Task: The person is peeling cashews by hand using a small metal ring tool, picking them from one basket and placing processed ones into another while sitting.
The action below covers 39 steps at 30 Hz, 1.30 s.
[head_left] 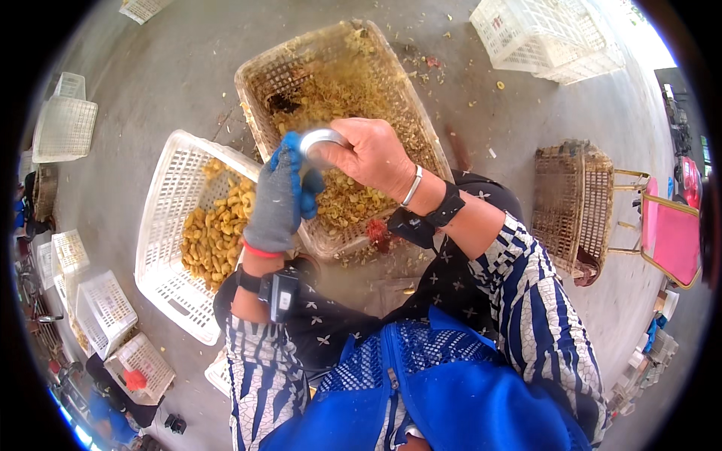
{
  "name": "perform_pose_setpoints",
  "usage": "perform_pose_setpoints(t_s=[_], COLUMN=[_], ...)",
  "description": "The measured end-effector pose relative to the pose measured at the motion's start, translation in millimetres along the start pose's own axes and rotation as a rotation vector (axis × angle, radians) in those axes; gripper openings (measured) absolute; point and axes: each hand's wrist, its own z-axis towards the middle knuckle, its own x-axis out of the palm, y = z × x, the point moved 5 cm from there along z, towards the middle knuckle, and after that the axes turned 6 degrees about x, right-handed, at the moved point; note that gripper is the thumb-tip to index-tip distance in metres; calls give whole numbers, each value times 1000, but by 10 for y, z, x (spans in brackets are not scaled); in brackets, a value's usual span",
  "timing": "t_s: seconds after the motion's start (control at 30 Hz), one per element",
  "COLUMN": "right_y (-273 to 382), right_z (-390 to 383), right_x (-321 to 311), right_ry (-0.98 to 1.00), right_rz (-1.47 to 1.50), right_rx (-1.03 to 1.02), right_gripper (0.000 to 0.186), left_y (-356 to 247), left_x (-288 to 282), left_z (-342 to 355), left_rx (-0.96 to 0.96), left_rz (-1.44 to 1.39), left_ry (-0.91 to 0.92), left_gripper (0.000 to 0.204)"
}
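My left hand (282, 195) wears a grey glove with blue fingers, curled closed around something I cannot make out. Just right of it, my bare right hand (361, 150) grips a shiny round metal tool (318, 139), held against the left glove's fingertips. Both hands are over a dirty plastic basket (416, 105) strewn with yellowish scraps and shavings (338, 83). To the left stands a white basket (162, 218) holding several knobbly yellow-brown pieces (210, 248) of what looks like produce.
White crates (105, 312) line the left side and another stack (541, 41) stands at upper right. A brown basket (556, 203) is beside a pink-seated metal chair (669, 244) at right. The grey floor (173, 83) has scattered debris.
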Motion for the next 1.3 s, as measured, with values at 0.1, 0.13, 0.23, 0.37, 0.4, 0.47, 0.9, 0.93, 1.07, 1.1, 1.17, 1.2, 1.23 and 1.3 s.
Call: perform_pose_setpoints(t_s=[0.1, 0.13, 0.23, 0.37, 0.4, 0.47, 0.9, 0.93, 1.07, 1.1, 1.17, 1.2, 1.23, 1.3], right_y=[-258, -412, -637, -558, -546, -547, -651, -574, -824, -805, -885, -886, -885, -882], right_z=[81, 167, 269, 106, 123, 131, -469, -497, -726, -700, -716, -733, -756, -765], right_x=[-39, -166, -412, -221, -288, -466, -1070, -1044, -1176, -1101, -1107, -1123, -1132, -1184], right_ry=[10, -44, -107, 64, 10, -106, -168, -149, -201, -187, -209, -218, -231, -257], right_rz=[13, 39, 192, 428, 535, 751, 771, 846, 1070, 1176, 1294, 1323, 1359, 1301], right_rx=[158, 228, 438, 621, 664, 743, 800, 855, 958, 942, 936, 938, 947, 902], right_gripper=[28, 28, 26, 23, 23, 24, 17, 18, 25, 24, 22, 22, 21, 21], left_y=[-60, -111, -52, 34, 40, 87, 1407, 1813, 2202, 2351, 2343, 2335, 2293, 2211], left_x=[41, 71, -38, -42, -43, -40, 644, 426, 1007, 697, 744, 795, 850, 890], left_z=[-45, -44, 10, 73, 93, 187, 1927, 2128, 2413, 2457, 2462, 2406, 2325, 2167], left_rx=[10, 24, 4, 43, 39, 77, 501, 622, 281, 320, 177, 98, 111, 132], left_rz=[-7, -12, -39, -106, -94, -45, 1447, 1480, 1727, 1697, 1720, 1724, 1698, 1649], left_ry=[0, 22, 113, 103, 92, 71, 163, 89, 242, 119, 114, 123, 127, 129], left_gripper=[42, 41, 42, 36, 36, 36, 28, 28, 42, 38, 37, 37, 35, 32])
